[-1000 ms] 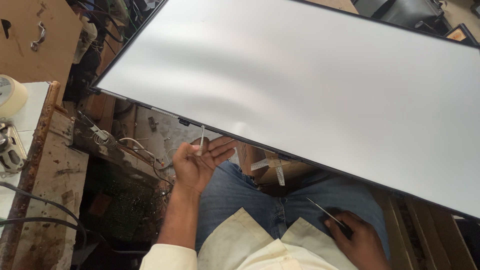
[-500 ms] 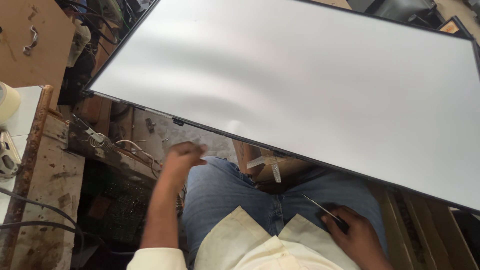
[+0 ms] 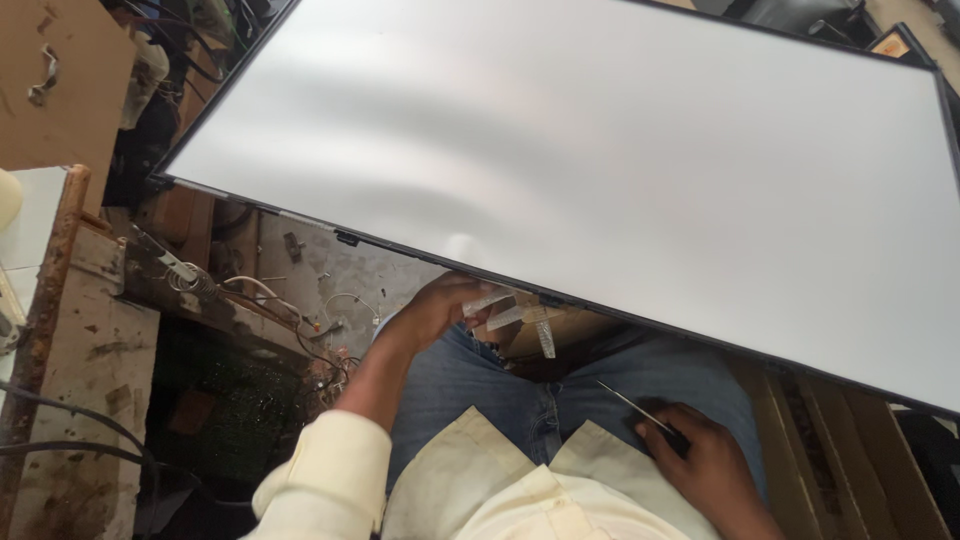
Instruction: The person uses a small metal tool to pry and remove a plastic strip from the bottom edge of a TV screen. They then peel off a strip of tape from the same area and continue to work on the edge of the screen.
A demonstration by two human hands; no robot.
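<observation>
A large white panel point(image 3: 600, 170) with a thin dark frame lies tilted over the person's lap, and the left hand point(image 3: 440, 305) reaches up to its lower edge, fingers point(image 3: 470, 292) curled at the rim beside some clear tape strips point(image 3: 520, 318); whether they actually grip the edge cannot be told. Below the panel's lower edge, on the jeans point(image 3: 470, 385), the right hand point(image 3: 700, 450) rests with its fingers closed around a thin metal tool point(image 3: 630, 405) whose tip points up toward the panel. Left of the panel, tangled wires point(image 3: 250, 295) lie on a worn wooden table point(image 3: 90, 370).

Left fingers point(image 3: 470, 290) partly hidden under panel point(image 3: 600, 150); panel cropped.
</observation>
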